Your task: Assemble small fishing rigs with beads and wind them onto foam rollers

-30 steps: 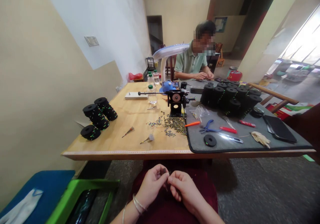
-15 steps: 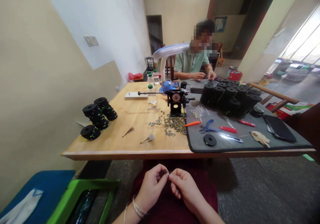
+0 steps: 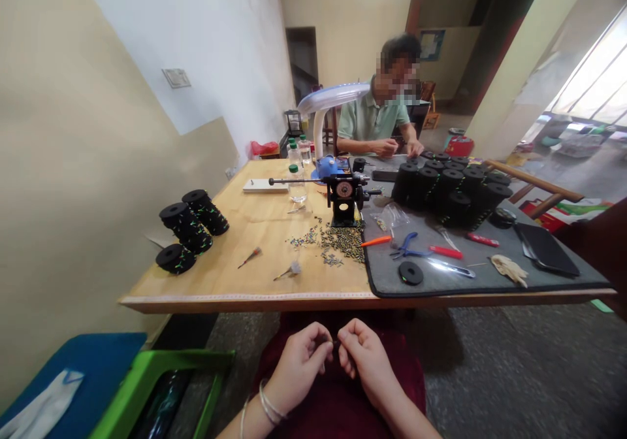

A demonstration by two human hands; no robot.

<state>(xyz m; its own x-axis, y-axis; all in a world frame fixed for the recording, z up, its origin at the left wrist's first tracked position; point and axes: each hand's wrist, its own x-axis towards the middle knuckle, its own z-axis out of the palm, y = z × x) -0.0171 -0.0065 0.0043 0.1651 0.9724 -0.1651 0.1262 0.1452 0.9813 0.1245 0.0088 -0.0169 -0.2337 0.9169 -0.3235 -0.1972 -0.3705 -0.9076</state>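
Handle the small dark slender piece point(image 3: 336, 345), its material too tiny to tell, with light, even pressure and hold both wrists steady, since it could easily slip. It sits in front of the flat-topped pale wooden desk point(image 3: 206, 276), between your left hand point(image 3: 302, 360) and right hand point(image 3: 366, 360), which are close but apart, thumbs inward and fingers curled; each grip is pinched almost together, seemingly on one end of the piece

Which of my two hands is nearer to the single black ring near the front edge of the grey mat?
Right. Your right hand is on the near side of the black ring and left of it; your left hand is farther left.
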